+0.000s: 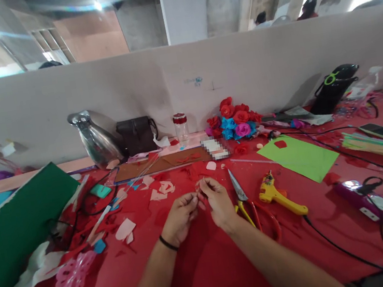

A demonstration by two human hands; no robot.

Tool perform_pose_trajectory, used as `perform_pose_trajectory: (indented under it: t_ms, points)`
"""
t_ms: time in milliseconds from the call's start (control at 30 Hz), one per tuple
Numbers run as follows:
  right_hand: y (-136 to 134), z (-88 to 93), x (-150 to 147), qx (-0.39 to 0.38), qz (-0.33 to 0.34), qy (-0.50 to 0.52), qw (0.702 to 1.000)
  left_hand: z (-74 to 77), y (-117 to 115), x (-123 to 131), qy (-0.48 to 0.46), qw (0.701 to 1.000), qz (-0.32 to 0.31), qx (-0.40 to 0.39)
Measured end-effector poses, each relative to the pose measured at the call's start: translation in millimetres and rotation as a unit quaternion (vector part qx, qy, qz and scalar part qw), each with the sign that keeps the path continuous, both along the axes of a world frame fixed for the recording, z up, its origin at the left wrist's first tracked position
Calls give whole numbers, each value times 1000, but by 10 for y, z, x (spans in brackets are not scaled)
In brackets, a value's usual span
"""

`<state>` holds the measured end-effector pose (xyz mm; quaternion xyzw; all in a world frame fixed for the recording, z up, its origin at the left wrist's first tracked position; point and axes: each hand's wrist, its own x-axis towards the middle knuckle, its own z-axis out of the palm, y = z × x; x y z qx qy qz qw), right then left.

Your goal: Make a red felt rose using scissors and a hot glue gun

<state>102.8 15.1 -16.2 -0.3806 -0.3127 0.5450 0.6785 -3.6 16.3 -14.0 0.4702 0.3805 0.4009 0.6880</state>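
Note:
My left hand (pixel 179 218) and my right hand (pixel 219 203) meet over the middle of the red table. Thumb and fingers of both are pinched together, fingertips almost touching. Whatever lies between them is small and mostly hidden; I cannot make it out against the red surface. Just right of my right hand lie scissors (pixel 237 187), blades pointing away, with yellow and red handles around them. A yellow glue gun (pixel 280 195) rests farther right. Cut pink paper pieces (pixel 162 190) are scattered beyond my left hand, and a pale pink petal shape (pixel 125 229) lies to its left.
A green board (pixel 33 229) stands at the left. Along the wall are a steel flask (pixel 95 137), a dark bag (pixel 137 135), a glass jar (pixel 182 129) and paper flowers (pixel 239 118). Right lie a light-green sheet (pixel 300 157) and a purple power strip (pixel 373 201) with a cord.

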Motion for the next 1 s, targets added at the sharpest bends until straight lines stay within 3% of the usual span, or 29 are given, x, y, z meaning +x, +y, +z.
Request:
perform_pose_trajectory:
  t_ms: [200, 300, 433, 600, 700, 867, 1000]
  points:
    - [20, -15, -2, -33, 43, 84, 995, -3, 30, -49, -99, 985, -38, -140]
    - [24, -30, 12, -44, 55, 101, 992, 4, 30, -52, -114, 977, -60, -167]
    - [31, -43, 41, -53, 41, 82, 994, 14, 0, -4, -69, 989, -70, -107]
    - [39, -26, 60, -46, -26, 58, 997, 2, -43, 79, 17, 1000, -10, 2]
    - [40, -15, 66, -28, -39, 44, 998, 8, -45, 70, 10, 1000, -1, -7]
    - [37, 3, 67, -39, -20, 43, 998, 53, -42, 14, -34, 996, -45, -64]
    - [10, 50, 31, -3, 15, 50, 999, 60, -47, 13, -43, 996, -8, -73]
